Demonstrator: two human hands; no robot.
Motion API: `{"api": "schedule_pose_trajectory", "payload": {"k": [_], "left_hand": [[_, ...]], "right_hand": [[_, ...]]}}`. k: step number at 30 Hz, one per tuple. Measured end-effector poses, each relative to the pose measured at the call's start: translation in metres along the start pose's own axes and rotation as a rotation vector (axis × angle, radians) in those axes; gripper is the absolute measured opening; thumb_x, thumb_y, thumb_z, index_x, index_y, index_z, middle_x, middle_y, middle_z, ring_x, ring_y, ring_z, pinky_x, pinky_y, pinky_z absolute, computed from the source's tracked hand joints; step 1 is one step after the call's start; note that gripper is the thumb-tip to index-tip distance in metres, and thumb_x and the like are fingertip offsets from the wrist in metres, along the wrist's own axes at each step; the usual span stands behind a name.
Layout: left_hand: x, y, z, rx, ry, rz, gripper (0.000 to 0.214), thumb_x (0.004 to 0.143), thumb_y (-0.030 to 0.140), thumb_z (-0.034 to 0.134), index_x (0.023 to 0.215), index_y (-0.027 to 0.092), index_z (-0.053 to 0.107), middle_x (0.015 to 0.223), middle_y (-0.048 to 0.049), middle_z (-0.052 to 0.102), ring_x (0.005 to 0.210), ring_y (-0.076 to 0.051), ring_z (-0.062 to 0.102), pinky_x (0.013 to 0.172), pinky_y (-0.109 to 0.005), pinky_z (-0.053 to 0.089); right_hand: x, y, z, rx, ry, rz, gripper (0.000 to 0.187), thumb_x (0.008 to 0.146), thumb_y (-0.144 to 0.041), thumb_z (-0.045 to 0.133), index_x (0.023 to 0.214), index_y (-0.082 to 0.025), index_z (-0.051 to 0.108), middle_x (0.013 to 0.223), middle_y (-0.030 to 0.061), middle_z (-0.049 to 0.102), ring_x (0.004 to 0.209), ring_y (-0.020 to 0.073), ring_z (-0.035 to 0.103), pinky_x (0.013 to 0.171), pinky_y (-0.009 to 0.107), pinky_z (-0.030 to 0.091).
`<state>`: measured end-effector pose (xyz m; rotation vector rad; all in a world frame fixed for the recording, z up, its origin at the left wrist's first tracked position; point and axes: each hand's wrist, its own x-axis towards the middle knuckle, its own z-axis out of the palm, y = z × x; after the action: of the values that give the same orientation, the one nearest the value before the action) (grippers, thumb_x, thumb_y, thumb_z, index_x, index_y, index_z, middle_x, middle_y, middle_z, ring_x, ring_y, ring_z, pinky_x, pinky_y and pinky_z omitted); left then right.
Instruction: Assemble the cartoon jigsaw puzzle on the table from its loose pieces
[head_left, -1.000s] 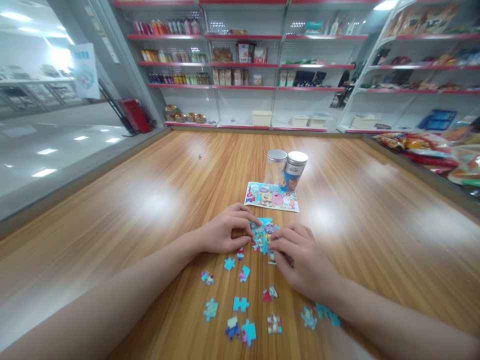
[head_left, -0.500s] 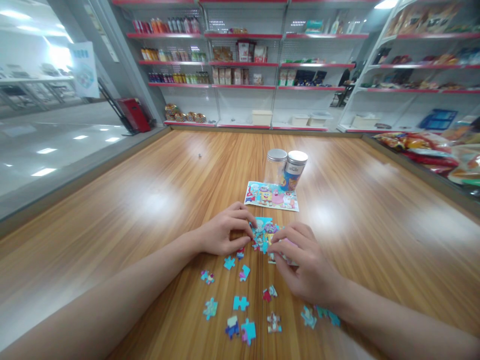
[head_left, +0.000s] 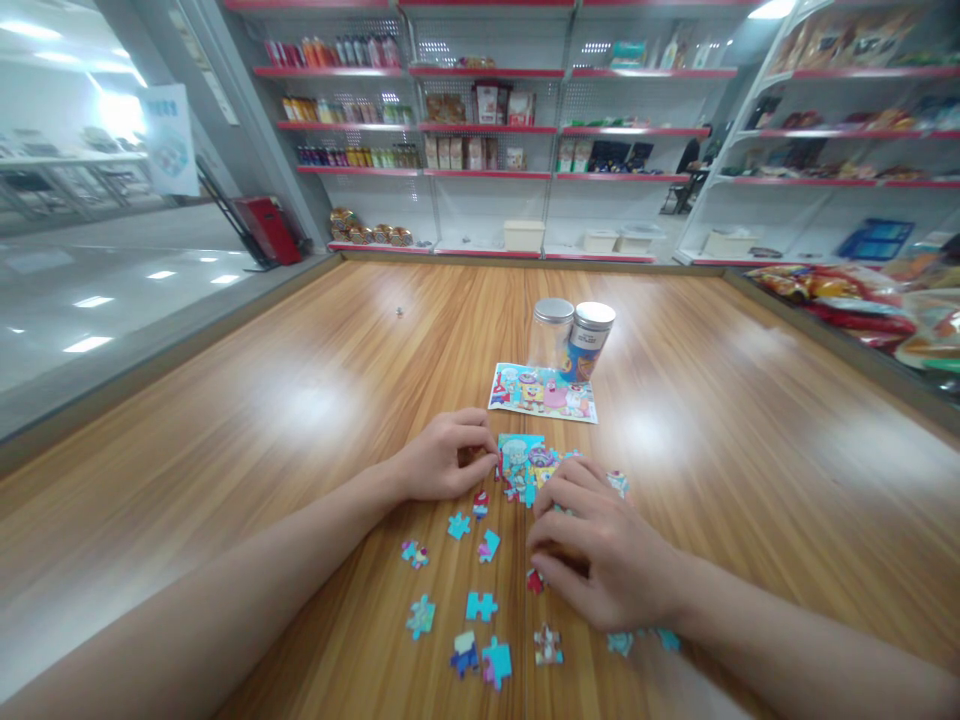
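A partly joined jigsaw puzzle (head_left: 519, 460) lies on the wooden table, its right part covered by my right hand. My left hand (head_left: 452, 455) rests at its left edge, fingers curled and thumb close to the fingertips; whether anything is between them is hidden. Lower down, my right hand (head_left: 604, 545) is bent over the table with thumb and fingers apart. By its thumb tip lies a red puzzle piece (head_left: 535, 581), partly covered. Loose pieces are scattered nearer to me, among them a plain blue piece (head_left: 481, 606) and a brown-and-white piece (head_left: 548, 645).
Behind the puzzle lies a printed picture card (head_left: 544, 393). A clear jar (head_left: 551, 335) and a blue-labelled can (head_left: 587, 345) stand at its far edge. Bagged goods (head_left: 832, 300) lie to the right beyond the table's rim, and stocked shelves (head_left: 487, 175) rise at the back.
My right hand has moved from the puzzle toward me, down to the red piece. My left hand has drawn slightly left, off the puzzle's corner, its fingers closer together.
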<state>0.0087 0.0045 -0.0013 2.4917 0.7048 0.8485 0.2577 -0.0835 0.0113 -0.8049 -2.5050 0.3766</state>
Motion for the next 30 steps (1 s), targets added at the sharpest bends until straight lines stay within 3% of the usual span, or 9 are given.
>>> {"api": "schedule_pose_trajectory", "payload": {"k": [3, 8, 14, 19, 30], "left_hand": [[0.0008, -0.0004, 0.0002, -0.014, -0.019, -0.019, 0.021, 0.093, 0.021, 0.057, 0.079, 0.013, 0.071, 0.075, -0.0041, 0.058, 0.064, -0.012, 0.053, 0.060, -0.025, 0.042], [0.0011, -0.0015, 0.0010, -0.039, -0.051, -0.014, 0.020, 0.092, 0.021, 0.057, 0.080, 0.013, 0.070, 0.075, -0.0044, 0.060, 0.064, -0.012, 0.056, 0.060, -0.024, 0.043], [0.0010, -0.0016, 0.0015, -0.033, -0.049, 0.004, 0.021, 0.093, 0.022, 0.057, 0.080, 0.014, 0.070, 0.074, -0.0044, 0.062, 0.064, -0.012, 0.057, 0.061, -0.024, 0.044], [0.0009, -0.0015, 0.0011, -0.036, -0.049, 0.007, 0.021, 0.094, 0.022, 0.057, 0.080, 0.014, 0.071, 0.074, -0.0044, 0.062, 0.064, -0.012, 0.057, 0.060, -0.023, 0.044], [0.0009, -0.0019, 0.0024, -0.031, -0.029, 0.004, 0.021, 0.095, 0.023, 0.057, 0.082, 0.014, 0.071, 0.075, -0.0044, 0.062, 0.064, -0.012, 0.056, 0.060, -0.023, 0.044]], "right_hand": [[-0.0010, -0.0012, -0.0013, 0.029, -0.047, -0.039, 0.005, 0.083, -0.021, 0.068, 0.087, -0.021, 0.065, 0.095, 0.0036, 0.062, 0.090, 0.0225, 0.050, 0.090, 0.046, 0.036], [-0.0020, 0.0004, 0.0013, -0.010, -0.036, -0.001, 0.007, 0.090, -0.028, 0.065, 0.089, -0.021, 0.064, 0.092, 0.0042, 0.062, 0.092, 0.0234, 0.050, 0.092, 0.047, 0.036], [-0.0026, 0.0026, 0.0008, 0.016, 0.022, 0.019, 0.012, 0.090, -0.014, 0.057, 0.097, -0.020, 0.064, 0.094, 0.0062, 0.060, 0.091, 0.0234, 0.051, 0.085, 0.043, 0.039], [-0.0026, 0.0010, 0.0000, 0.001, -0.026, 0.031, 0.012, 0.082, -0.020, 0.067, 0.093, -0.022, 0.064, 0.097, 0.0059, 0.060, 0.094, 0.0252, 0.051, 0.092, 0.048, 0.037], [-0.0021, 0.0030, 0.0020, 0.022, -0.036, 0.029, 0.005, 0.087, -0.016, 0.064, 0.086, -0.021, 0.063, 0.093, 0.0047, 0.060, 0.092, 0.0234, 0.050, 0.090, 0.046, 0.037]]}}
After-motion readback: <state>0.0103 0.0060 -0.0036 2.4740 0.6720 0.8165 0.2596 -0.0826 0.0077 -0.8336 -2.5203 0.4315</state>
